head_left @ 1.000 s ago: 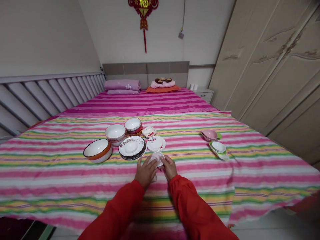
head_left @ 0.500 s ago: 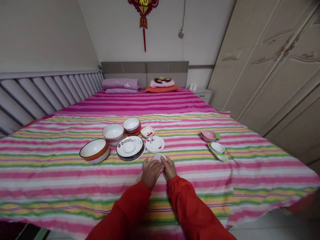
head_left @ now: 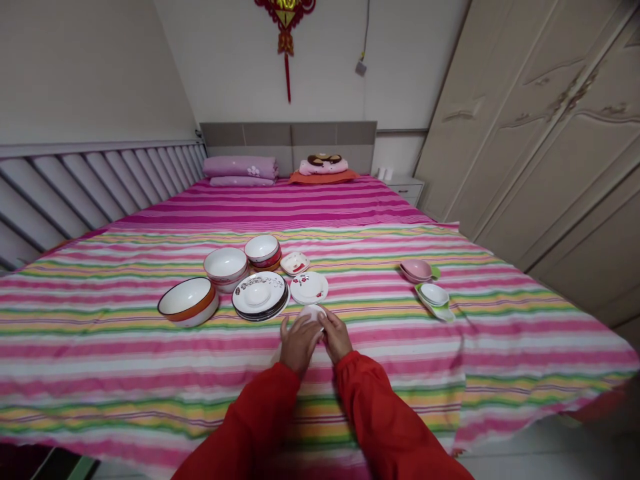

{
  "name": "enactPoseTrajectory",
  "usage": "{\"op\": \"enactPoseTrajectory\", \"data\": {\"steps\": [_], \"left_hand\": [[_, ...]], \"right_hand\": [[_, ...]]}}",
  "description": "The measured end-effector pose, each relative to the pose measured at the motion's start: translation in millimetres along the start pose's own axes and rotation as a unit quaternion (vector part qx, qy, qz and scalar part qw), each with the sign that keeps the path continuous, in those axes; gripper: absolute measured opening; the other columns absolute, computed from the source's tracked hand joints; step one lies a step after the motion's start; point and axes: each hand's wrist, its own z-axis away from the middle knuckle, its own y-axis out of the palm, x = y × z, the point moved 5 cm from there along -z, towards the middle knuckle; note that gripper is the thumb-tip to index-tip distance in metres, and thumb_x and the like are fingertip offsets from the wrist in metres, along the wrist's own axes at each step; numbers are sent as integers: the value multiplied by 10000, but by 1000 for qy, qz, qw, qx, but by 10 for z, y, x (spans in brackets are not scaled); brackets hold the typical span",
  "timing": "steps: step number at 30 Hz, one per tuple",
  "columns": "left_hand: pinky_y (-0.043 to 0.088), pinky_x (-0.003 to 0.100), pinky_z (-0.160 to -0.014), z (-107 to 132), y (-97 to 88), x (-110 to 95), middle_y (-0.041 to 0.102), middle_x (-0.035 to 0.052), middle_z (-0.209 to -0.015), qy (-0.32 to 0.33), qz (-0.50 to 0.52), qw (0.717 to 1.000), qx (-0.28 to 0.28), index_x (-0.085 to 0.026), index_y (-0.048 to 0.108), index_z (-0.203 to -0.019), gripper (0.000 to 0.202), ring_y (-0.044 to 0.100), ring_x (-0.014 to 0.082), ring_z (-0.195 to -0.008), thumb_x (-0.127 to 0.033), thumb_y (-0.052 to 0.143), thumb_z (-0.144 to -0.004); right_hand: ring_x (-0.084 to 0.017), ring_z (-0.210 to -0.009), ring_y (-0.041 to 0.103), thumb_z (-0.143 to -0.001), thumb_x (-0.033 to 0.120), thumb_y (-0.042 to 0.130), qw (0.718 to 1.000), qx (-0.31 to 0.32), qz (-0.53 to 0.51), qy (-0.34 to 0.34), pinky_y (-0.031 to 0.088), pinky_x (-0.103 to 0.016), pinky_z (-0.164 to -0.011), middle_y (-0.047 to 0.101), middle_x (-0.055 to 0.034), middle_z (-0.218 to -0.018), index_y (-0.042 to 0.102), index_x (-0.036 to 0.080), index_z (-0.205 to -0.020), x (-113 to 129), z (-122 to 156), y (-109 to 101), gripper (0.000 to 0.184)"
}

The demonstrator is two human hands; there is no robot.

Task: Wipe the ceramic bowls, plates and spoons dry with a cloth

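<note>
The small white dish (head_left: 310,311) is held above the striped cloth (head_left: 125,373) on the bed, in front of the body, where the right hand (head_left: 336,333) grips its rim at four o'clock with closed fingers, perhaps to keep it steady. The left hand (head_left: 299,339) lays bent fingers over it from seven o'clock, though I cannot tell whether they grip. From the dish, the flowered plate (head_left: 309,287) sits at twelve o'clock and the stacked plates (head_left: 257,292) at ten, nested probably to save room.
</note>
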Motion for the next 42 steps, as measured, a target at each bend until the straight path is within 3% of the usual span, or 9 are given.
{"op": "enactPoseTrajectory", "data": {"steps": [8,13,18,22,26,30,35,39,42], "left_hand": [[11,538,-1072,18,-248,293,686,-8,-1072,113,-39,993,23,-334,586,-1090,270,512,230,-1170,-235,542,-843],[75,558,-1064,-5,-132,182,711,-10,-992,37,-18,999,30,-306,617,-1023,235,503,232,-1181,-193,484,-865],[138,526,-1070,-13,32,-53,657,20,-1136,22,0,999,47,-302,570,-1124,284,509,214,-1174,-219,448,-881],[120,510,-1081,-1,-87,85,661,12,-1128,86,-15,993,73,-325,565,-1133,301,506,202,-1181,-214,484,-865],[212,484,-1044,33,-175,269,650,35,-1147,72,-48,994,72,-296,569,-1146,324,501,226,-1186,-186,502,-848],[252,489,-1013,37,-102,175,642,39,-1162,35,-51,996,72,-281,569,-1149,312,457,249,-1226,-221,497,-851],[148,584,-1040,-89,-86,-7,588,55,-1242,49,-40,993,99,-285,482,-1257,456,351,290,-1297,-381,549,-817],[73,612,-1055,-129,-176,52,634,61,-1172,30,-56,995,77,-281,560,-1178,367,399,298,-1264,-351,557,-818],[165,600,-1046,-42,-198,126,661,67,-1117,6,-42,997,65,-258,592,-1128,313,461,295,-1211,-280,545,-819]], "right_hand": [[-102,-350,476,-676,467,689,998,20,54,12,285,-197,-324,583,20,-461,620,124,-1122,-28,10,19,566],[-95,-356,459,-670,431,707,999,20,27,19,305,-197,-348,565,40,-444,587,135,-1170,-28,6,18,593],[-103,-484,526,-633,375,738,1000,16,-2,-10,400,-221,-457,651,-1,-616,700,162,-888,39,25,31,334],[-68,-357,419,-650,406,719,1000,15,22,0,301,-193,-352,566,42,-473,695,154,-891,27,31,38,350],[-81,-341,441,-673,440,699,997,41,58,5,278,-190,-330,562,33,-448,670,130,-994,-5,16,46,448],[-67,-346,421,-659,455,705,999,26,45,16,288,-183,-337,546,43,-452,669,130,-995,-17,5,22,469],[-63,-403,443,-632,451,720,999,3,-2,40,342,-181,-366,590,25,-567,676,153,-911,-28,4,16,411],[-51,-349,389,-648,431,715,1000,19,4,15,279,-174,-328,557,39,-495,672,136,-899,-34,-12,12,390],[-65,-338,413,-674,454,687,999,28,22,6,269,-177,-320,543,38,-453,668,126,-919,-53,-20,-2,410]]}}
